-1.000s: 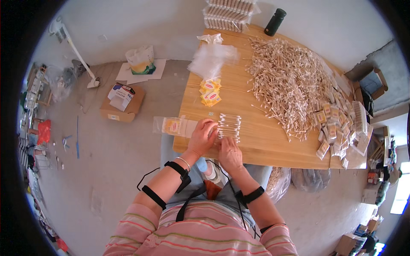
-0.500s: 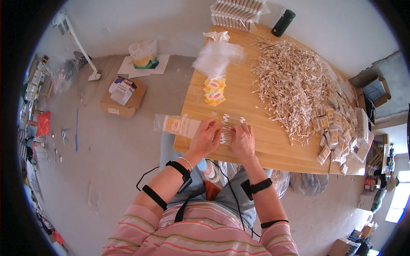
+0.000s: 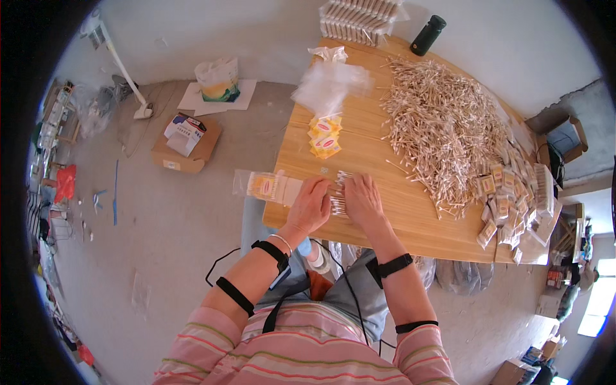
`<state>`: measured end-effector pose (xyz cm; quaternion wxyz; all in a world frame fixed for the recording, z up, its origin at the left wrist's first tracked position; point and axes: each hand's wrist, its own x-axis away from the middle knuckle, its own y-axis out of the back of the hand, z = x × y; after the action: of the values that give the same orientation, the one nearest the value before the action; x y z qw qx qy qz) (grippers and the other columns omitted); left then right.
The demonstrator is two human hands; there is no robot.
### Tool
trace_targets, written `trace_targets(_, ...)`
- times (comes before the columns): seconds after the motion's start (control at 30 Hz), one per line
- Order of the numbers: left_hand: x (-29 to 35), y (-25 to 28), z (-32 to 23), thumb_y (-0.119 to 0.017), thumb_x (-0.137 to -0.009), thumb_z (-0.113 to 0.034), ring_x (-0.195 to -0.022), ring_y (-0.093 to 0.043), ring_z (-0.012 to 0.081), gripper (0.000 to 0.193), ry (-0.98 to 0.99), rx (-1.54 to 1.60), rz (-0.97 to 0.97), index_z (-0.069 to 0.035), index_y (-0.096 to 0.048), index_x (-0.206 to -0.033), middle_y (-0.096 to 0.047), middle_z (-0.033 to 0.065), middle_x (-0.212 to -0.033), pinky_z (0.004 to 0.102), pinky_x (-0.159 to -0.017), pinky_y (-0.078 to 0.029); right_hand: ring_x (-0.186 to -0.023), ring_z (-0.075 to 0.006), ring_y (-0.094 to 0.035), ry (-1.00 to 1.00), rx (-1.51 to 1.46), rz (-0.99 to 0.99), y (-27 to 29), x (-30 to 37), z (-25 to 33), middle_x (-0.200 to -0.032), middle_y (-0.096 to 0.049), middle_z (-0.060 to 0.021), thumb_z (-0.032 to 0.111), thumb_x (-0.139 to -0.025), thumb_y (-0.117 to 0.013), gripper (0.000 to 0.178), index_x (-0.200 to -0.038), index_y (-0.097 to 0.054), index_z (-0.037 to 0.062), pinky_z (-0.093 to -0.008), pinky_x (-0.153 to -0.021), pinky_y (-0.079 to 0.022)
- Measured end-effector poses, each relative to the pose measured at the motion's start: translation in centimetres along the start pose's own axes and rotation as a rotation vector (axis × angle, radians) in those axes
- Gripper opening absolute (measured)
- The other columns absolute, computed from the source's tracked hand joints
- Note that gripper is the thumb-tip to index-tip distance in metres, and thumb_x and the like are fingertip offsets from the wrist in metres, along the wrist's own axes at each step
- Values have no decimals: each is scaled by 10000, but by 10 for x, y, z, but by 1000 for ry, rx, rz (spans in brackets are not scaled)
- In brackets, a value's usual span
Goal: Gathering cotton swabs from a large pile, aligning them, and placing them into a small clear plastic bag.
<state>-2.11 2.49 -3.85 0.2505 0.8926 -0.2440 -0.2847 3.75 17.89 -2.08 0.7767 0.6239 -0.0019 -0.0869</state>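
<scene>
Between my two hands at the table's front edge lies a small row of cotton swabs [image 3: 339, 205], side by side and pointing left to right. My left hand [image 3: 310, 205], fingers curled together, presses at their left ends. From the other side my right hand [image 3: 363, 200] closes over the right ends, hiding them. Just left of my left hand, a clear plastic packet with a yellow label [image 3: 263, 186] hangs partly past the table edge. Yellow printed cards [image 3: 325, 136] lie in a short stack beyond my hands.
A large heap of loose cotton swabs [image 3: 443, 122] covers the table's right half. Filled packets [image 3: 510, 199] pile at its near right. Clear bags [image 3: 330, 83], a dark bottle [image 3: 428, 35] and bundled swabs [image 3: 359, 22] are at the back. A cardboard box [image 3: 186, 144] sits on the floor.
My right hand has shifted slightly left and farther over the swabs, covering more of their right ends. The gap between my hands is narrower. My left hand has hardly moved.
</scene>
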Motion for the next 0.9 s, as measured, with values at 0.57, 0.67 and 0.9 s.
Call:
trace_targets(0.57, -5, 4, -12, -621, -886, -286, -1148, -498, 316, 486, -71, -235, 200, -110, -510, -1324, -476, 128, -1307, 461, -955, -416, -792, -349, -564, -593, -308, -106, 87, 216, -77, -806, -577, -166, -2, -813, -601, 26, -823, -579, 9, -415, -718, -450)
trace_targets(0.67, -6, 4, -12, -615, -890, -310, -1163, -487, 327, 495, -76, -274, 247, -113, -507, -1332, -463, 128, -1332, 470, -961, -408, -848, -356, -576, -567, -111, -82, 88, 229, -79, -851, -595, -167, -1, -805, -613, 72, -874, -620, 19, -430, -761, -460)
trace_targets(0.9, -3, 4, -6, -606, -886, -276, -1162, -486, 331, 441, -125, -267, 175, -84, -535, -1276, -499, 139, -1289, 450, -973, -408, -996, -350, -558, -358, -373, -69, 66, 120, -42, -968, -620, -149, 63, -817, -627, 131, -938, -676, 57, -430, -858, -468)
